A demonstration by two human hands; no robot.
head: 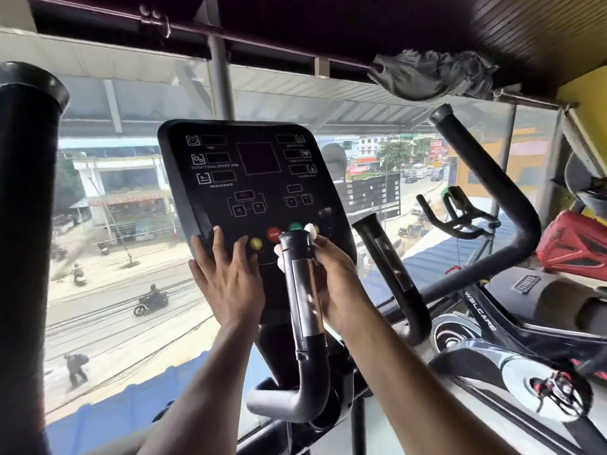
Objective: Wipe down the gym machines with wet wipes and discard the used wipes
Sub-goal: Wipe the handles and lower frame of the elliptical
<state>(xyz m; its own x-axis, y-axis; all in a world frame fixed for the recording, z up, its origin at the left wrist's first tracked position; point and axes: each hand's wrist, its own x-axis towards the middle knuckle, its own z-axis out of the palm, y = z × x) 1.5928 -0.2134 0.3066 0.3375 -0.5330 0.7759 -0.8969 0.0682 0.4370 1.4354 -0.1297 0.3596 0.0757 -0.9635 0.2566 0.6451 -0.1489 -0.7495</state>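
A black console panel (249,178) of an exercise machine faces me, with red, green and yellow buttons along its lower part. My left hand (226,277) lies flat with straight fingers on the panel's lower left corner. My right hand (338,284) holds a white wet wipe (310,230) against the panel's lower right, near the green button. A black inner handlebar (302,290) rises in front of my right hand and hides most of the wipe.
A second inner handlebar (391,270) and a long curved outer handle (492,192) stand to the right. A thick black post (23,224) fills the left edge. A spin bike (486,326) and a red bag (578,247) sit at right. A window lies behind.
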